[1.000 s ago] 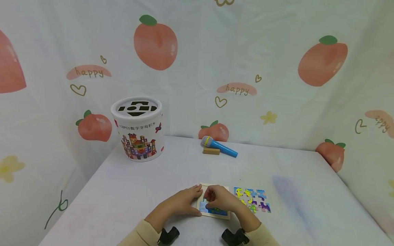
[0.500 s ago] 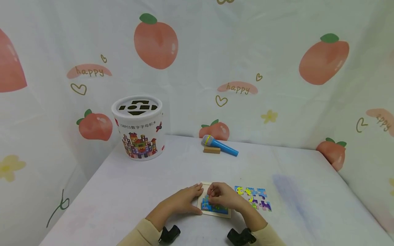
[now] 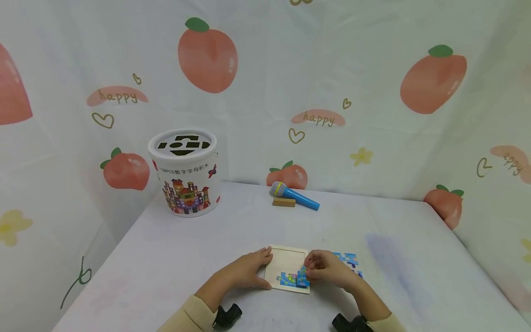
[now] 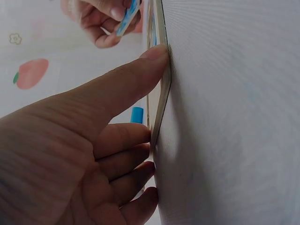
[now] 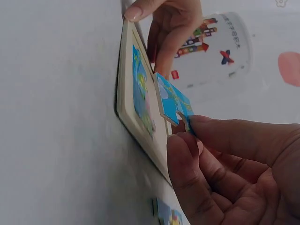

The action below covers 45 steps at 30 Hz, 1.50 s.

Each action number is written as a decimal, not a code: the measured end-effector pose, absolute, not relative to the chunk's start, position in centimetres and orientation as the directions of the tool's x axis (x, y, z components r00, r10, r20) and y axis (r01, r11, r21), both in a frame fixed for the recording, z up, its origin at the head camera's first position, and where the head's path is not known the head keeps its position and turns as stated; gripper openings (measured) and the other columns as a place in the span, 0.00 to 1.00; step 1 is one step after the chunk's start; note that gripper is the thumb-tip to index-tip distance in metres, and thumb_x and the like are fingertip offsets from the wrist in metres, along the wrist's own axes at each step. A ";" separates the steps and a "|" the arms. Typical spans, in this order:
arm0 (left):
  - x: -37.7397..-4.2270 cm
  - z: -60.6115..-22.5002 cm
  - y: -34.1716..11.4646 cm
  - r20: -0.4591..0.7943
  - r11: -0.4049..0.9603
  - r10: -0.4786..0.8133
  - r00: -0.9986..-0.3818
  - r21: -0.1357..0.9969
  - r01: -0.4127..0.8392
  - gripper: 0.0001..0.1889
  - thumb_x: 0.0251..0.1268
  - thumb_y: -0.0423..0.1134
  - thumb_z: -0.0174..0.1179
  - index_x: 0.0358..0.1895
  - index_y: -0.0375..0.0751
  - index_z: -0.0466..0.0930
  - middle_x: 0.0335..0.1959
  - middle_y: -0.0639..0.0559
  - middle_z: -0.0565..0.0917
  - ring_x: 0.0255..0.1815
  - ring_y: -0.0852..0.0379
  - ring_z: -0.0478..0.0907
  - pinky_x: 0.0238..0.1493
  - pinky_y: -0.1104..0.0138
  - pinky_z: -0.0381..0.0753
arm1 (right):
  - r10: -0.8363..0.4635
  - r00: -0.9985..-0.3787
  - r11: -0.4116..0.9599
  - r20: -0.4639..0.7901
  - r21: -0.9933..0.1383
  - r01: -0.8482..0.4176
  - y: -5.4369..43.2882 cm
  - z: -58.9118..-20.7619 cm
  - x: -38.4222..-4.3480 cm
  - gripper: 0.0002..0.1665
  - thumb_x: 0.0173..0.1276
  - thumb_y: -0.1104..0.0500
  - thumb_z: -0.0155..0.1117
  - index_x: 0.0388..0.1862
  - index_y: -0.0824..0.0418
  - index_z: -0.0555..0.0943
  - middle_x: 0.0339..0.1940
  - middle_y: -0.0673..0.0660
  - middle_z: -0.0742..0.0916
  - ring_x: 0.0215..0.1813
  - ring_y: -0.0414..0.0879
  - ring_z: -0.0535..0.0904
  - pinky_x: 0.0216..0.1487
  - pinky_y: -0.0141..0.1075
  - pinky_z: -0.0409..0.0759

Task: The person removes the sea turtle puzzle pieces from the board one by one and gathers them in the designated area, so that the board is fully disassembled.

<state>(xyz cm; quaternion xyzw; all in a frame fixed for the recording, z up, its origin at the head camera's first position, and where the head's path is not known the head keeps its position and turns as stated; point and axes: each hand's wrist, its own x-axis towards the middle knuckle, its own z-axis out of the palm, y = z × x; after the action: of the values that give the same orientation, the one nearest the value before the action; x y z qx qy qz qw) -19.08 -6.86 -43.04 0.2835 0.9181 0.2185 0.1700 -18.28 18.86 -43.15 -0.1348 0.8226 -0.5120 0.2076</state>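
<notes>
My left hand (image 3: 249, 272) rests along the left side of a wooden puzzle tray (image 3: 284, 259), fingers at its left edge and thumb at the near left corner. In the left wrist view the thumb tip presses the tray's rim. My right hand (image 3: 329, 269) pinches a blue jigsaw puzzle piece (image 5: 171, 98) between thumb and fingers, tilted above the tray's right side. Below it, several joined jigsaw pieces (image 3: 286, 278) lie along the near part of the tray, partly covered by the held piece. Bare wood shows over the tray's far part.
More colourful jigsaw pieces (image 3: 350, 259) lie right of the tray, partly hidden behind the right hand. Farther back are a blue toy microphone (image 3: 304, 201) and a small wooden block (image 3: 284, 202). A white block bucket (image 3: 184, 193) with a shape-cut lid stands at the back left.
My right hand has moved from over the tray's left half to its right side, holding the blue piece. More bare wood shows in the tray. My left hand has stayed in place.
</notes>
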 end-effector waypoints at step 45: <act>-19.1 -43.2 -6.9 -0.201 0.738 0.593 -0.779 0.523 0.426 0.41 0.49 0.52 0.69 0.67 0.40 0.64 0.73 0.49 0.59 0.74 0.49 0.54 0.70 0.51 0.59 | -0.331 -0.933 0.685 -0.142 -0.716 -0.134 22.3 -43.5 -14.2 0.20 0.47 0.54 0.76 0.31 0.64 0.77 0.26 0.51 0.78 0.26 0.37 0.71 0.27 0.29 0.73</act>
<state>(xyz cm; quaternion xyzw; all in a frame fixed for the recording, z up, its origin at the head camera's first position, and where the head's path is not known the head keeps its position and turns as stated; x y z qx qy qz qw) -19.10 -6.91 -43.19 0.2788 0.9145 0.2312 0.1805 -14.18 22.26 -43.52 -0.1278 0.9086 -0.3754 0.1310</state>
